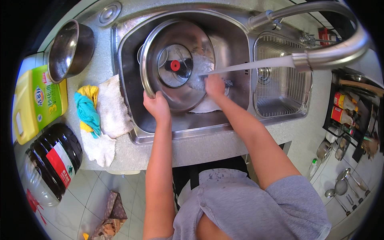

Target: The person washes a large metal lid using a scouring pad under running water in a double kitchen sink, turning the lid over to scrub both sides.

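Note:
A large steel pot lid (171, 100) with a round glass window (180, 79) and a black knob with a red centre (175, 65) is tilted inside the sink basin (234, 39). My left hand (157, 106) grips its rim at the lower left. A stream of water (255, 64) pours from the faucet spout (301, 61) onto the right part of the lid. Beside that splash, my right hand (214, 86) is curled at the lid's right edge. Its fingertips are hidden, so I cannot tell what it holds. A pale cloth (207, 107) lies under the lid.
A smaller basin with a wire rack (280, 102) adjoins on the right. On the left counter are a steel bowl (67, 51), a sink strainer (109, 13), cloths (112, 105), a yellow jug (48, 99) and a large dark bottle (54, 162). A condiment rack (345, 108) stands at right.

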Motion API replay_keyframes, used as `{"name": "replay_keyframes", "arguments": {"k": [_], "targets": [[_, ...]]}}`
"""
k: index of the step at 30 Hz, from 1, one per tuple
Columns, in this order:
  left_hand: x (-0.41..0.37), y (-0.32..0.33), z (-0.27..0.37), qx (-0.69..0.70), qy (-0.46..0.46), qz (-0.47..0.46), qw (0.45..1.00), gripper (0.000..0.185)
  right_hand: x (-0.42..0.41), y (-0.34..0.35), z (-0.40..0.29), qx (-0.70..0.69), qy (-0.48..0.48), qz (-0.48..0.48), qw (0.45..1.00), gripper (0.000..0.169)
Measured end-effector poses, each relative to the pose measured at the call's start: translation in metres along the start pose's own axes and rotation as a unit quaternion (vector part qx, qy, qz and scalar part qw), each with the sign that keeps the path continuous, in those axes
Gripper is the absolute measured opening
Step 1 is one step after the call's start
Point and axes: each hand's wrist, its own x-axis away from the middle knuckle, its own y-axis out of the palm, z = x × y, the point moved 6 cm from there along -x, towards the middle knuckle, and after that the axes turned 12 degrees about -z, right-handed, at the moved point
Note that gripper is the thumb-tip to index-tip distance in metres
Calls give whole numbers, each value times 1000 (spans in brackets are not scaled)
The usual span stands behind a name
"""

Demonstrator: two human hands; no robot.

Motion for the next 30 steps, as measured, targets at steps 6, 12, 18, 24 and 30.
{"name": "replay_keyframes", "arguments": {"k": [6,12,18,24,30], "targets": [[-15,2,-3,2,27,-114,993,30,44,-25,-34,-181,-279,-162,929,20],[-3,-67,57,-46,152,-113,981,45,59,-89,-52,-506,-102,-313,798,19],[20,-221,222,-94,318,12,943,23,81,-170,-163,-730,-140,-355,567,25],[-25,-345,327,-37,389,99,915,24,76,-247,-319,-754,-234,-431,436,27],[-157,-387,368,-174,371,62,910,31,77,-277,-504,-740,-273,-516,336,24]]}}
